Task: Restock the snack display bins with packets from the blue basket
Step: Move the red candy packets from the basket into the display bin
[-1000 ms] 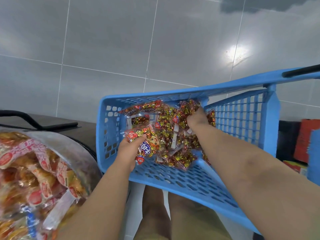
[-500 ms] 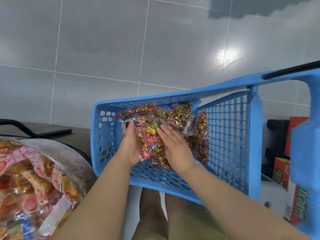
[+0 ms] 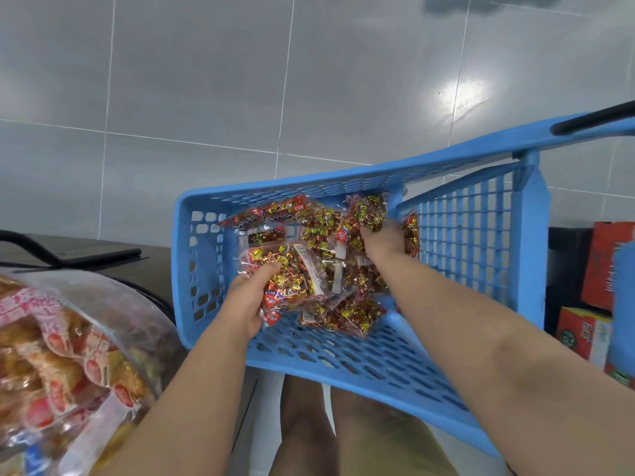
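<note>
Blue plastic mesh, tipped up across the lap: the blue basket (image 3: 343, 359), with a loose heap of red-and-gold packets (image 3: 347, 310) piled against its far end. In the left hand (image 3: 245, 304), a gathered stack (image 3: 288, 280) of the same packets, fingers and thumb clamped round it, just above the basket floor. Right hand (image 3: 383, 243) deep in the heap near the far corner, fingertips buried among wrappers; gripping or only reaching, impossible to tell. At lower left, close by, a clear display bin (image 3: 113, 304) heaped with orange-and-pink snacks. Seemingly early to midway in the restock: one handful collected but not yet carried over, many packets left to lift out and drop into bins.
</note>
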A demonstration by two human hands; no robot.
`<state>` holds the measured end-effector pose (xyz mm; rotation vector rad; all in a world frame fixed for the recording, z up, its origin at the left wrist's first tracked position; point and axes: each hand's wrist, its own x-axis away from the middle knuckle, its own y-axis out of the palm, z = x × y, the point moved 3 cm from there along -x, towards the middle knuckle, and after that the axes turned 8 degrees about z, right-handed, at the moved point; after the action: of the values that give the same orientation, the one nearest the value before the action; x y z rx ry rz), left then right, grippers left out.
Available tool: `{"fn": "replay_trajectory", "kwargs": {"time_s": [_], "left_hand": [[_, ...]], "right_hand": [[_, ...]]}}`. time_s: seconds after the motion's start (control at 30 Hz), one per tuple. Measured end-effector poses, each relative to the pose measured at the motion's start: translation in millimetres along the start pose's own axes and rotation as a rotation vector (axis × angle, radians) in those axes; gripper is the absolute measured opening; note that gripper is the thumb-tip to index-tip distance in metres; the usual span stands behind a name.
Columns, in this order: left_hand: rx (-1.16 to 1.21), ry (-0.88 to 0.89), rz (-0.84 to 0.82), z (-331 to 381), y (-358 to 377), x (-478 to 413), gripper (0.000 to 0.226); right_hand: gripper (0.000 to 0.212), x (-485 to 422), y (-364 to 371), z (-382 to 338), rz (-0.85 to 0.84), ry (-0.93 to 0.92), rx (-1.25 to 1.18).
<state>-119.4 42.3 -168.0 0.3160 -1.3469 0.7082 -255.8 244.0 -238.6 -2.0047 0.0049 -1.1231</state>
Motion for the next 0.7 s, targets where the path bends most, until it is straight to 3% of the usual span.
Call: {"fn": "replay_trajectory", "kwargs": {"time_s": [0.1, 0.3, 0.43, 0.53, 0.57, 0.7], "left_hand": [[0.001, 0.009, 0.022, -1, -2, -4, 0.05], [0.018, 0.037, 0.025, -3, 0, -7, 0.051], [0.034, 0.057, 0.027, -5, -2, 4, 0.044], [0.048, 0.084, 0.04, -7, -9, 21, 0.03], [0.054, 0.09, 0.043, -8, -12, 29, 0.025], [0.105, 0.116, 0.056, -13, -25, 63, 0.011]], "right_hand": [[0.088, -10, 19, -5, -0.058, 0.204, -0.057], [0.103, -9, 21, 10, 0.077, 0.264, -0.278], [0.088, 13, 7, 23, 0.044, 0.246, -0.381], [0.043, 33, -11, 38, -0.018, 0.163, -0.345], [0.037, 41, -18, 41, -0.046, 0.135, -0.34], [0.062, 75, -45, 41, -0.149, 0.053, -0.296]]}}
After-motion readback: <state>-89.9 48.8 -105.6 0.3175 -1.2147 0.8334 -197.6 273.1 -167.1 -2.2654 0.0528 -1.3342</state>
